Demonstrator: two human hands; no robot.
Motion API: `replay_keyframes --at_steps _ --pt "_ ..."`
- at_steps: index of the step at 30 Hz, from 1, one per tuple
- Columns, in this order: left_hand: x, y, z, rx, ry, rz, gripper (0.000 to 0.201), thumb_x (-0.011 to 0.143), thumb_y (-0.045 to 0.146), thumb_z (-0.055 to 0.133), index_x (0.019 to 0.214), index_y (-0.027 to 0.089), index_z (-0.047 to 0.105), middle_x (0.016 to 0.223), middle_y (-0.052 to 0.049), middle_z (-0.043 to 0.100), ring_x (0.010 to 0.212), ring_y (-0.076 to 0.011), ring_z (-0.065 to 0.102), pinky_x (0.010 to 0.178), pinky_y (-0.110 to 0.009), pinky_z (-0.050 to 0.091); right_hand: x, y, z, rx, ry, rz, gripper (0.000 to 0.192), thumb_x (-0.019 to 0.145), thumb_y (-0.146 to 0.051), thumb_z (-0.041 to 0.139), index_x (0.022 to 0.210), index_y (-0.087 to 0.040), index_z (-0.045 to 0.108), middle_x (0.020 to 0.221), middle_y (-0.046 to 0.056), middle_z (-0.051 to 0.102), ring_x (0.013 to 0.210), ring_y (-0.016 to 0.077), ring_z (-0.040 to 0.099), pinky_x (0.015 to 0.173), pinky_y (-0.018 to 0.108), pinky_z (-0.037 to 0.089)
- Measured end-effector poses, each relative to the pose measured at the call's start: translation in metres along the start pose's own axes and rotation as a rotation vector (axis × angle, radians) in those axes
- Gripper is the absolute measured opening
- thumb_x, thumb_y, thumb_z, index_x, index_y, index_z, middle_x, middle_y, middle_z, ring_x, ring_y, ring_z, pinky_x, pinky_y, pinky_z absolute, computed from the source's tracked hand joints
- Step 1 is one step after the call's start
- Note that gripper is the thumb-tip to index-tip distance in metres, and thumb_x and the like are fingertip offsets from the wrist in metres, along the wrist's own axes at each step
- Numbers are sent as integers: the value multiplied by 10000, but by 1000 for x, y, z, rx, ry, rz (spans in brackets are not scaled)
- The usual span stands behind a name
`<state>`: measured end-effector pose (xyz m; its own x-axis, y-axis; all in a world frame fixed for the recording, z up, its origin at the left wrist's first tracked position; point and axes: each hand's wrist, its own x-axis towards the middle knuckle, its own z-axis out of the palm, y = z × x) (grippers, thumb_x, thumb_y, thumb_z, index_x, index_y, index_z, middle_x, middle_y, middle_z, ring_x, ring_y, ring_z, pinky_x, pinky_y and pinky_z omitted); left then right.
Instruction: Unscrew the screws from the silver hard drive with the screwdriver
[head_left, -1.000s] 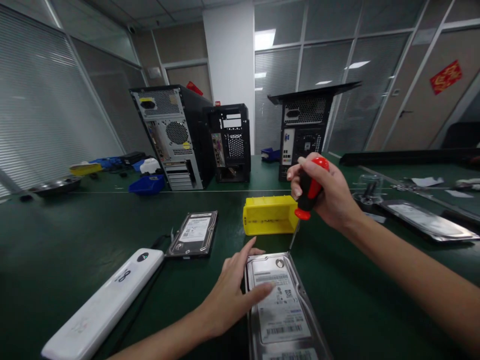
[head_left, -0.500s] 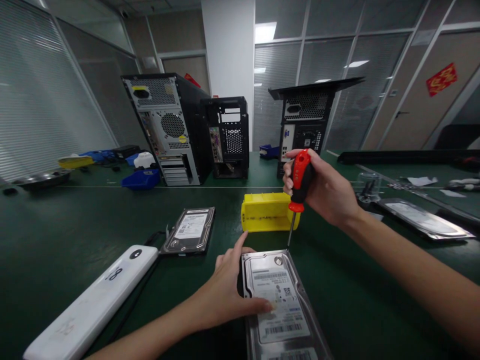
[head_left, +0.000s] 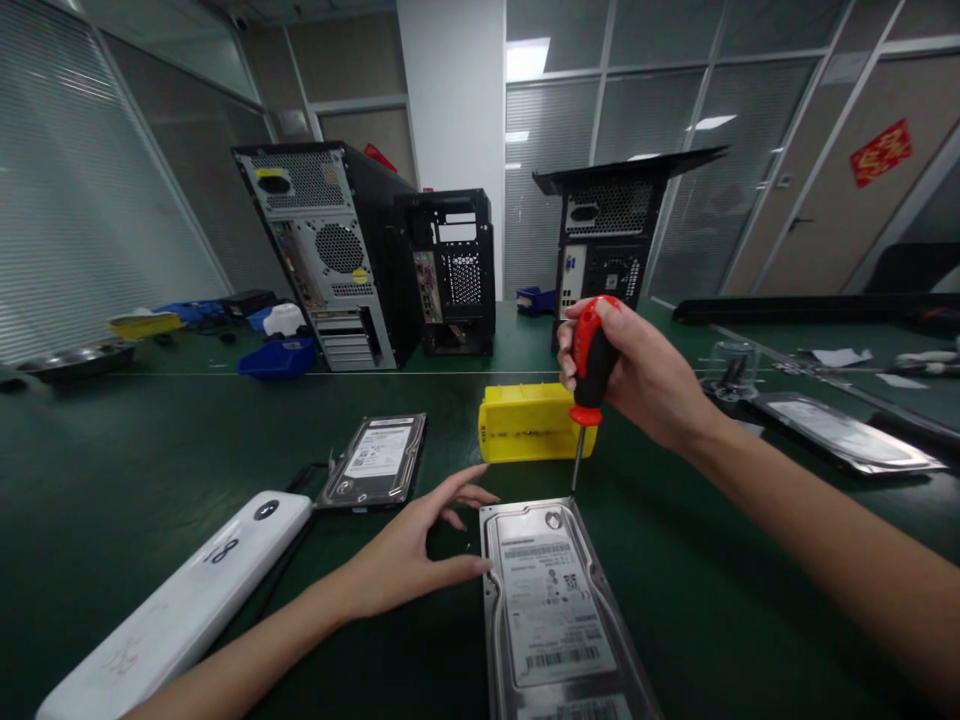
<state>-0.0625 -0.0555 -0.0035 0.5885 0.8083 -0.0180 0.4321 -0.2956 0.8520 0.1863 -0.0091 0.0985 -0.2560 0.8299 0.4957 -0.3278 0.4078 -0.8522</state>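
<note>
- Two hands work over one hard drive (head_left: 551, 600) in the head view; it lies flat, label up, on the green worktop (head_left: 135, 470), directly in front of the person.
- Right hand (head_left: 641, 375): closed around the red-and-black handle of a screwdriver (head_left: 587, 385). The shaft runs nearly upright, and its tip meets the far right corner of the hard drive.
- Left hand (head_left: 409, 555): open, fingers spread. The thumb and fingertips rest against the left edge of the hard drive near its far corner; nothing is gripped.
- Nearby items: a yellow bin (head_left: 529, 422) stands just behind the hard drive. A second drive (head_left: 375, 460) lies to the left, with a white power strip (head_left: 187, 605) nearer the person. Three computer cases (head_left: 330, 255) stand at the far side of the worktop. A metal cover plate (head_left: 844, 435) lies to the right.
- Risk, slippage: the tip may jump out of the screw head if the shaft tilts or downward pressure is too light. A slip could scratch the lid or round off the screw.
- Risk, movement: the left hand braces one edge only. Turning force at the opposite corner could rotate the hard drive on the smooth worktop.
- Risk, injury: the left fingers lie close to the tool tip, so a sideways slip could strike them.
- Risk, loss: a freed screw could roll off across the dark worktop unless it is placed in the yellow bin.
</note>
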Motion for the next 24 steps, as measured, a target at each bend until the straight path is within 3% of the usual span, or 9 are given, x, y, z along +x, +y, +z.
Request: replay_keyframes --at_steps 3,6,8,10,12,15,19,24 --pt "-8 7 0 85 -81 13 1123 594 472 804 1482 308 137 1508 -96 292 1359 -324 298 1103 -519 237 0 0 1 -34 24 -38 230 785 -339 669 851 -221 483 759 -33 609 554 77 551 532 212 468" --pt "-15 10 7 127 -169 32 1395 447 501 850 1489 274 -48 1567 -126 72 1414 -407 89 1108 -617 39 -1 0 1 -29 7 -56 268 779 -293 682 861 -246 431 648 -78 560 469 62 497 470 195 417" --pt "-12 4 21 91 -189 75 1363 481 538 821 1492 259 -50 1569 -123 35 1416 -417 62 1110 -615 62 -1 -1 1 -7 15 -58 246 797 -329 655 867 -255 431 607 -86 517 436 62 449 439 196 381" --pt "-3 -8 40 53 -52 51 1127 619 595 718 1498 265 96 1560 -109 136 1422 -406 32 1116 -597 101 -1 -2 1 6 27 -48 224 828 -436 581 867 -248 465 609 -64 499 444 75 437 440 217 381" --pt "10 -21 62 76 103 -59 906 735 616 599 1474 257 218 1546 -112 198 1421 -402 -46 1109 -608 88 -1 -3 1 13 22 -30 285 845 -517 496 881 -236 521 648 -32 502 481 94 456 469 247 407" --pt "24 -34 82 93 174 -93 857 773 613 540 1471 233 220 1555 -104 167 1418 -396 -89 1122 -601 43 -1 -4 0 30 -5 -17 286 852 -488 484 904 -223 579 736 -2 519 548 109 497 523 265 439" --pt "20 -29 83 43 149 -40 1011 728 597 599 1502 232 62 1554 -102 161 1413 -418 -80 1120 -625 19 -1 -2 1 43 23 -5 254 853 -452 512 885 -213 590 792 6 536 598 111 521 560 262 466" --pt "-1 -3 64 72 62 64 1144 645 545 705 1498 291 -13 1565 -75 119 1415 -422 -54 1120 -635 46 1 1 0 14 79 -60 223 813 -439 589 861 -230 526 753 -12 563 572 112 519 553 268 480"
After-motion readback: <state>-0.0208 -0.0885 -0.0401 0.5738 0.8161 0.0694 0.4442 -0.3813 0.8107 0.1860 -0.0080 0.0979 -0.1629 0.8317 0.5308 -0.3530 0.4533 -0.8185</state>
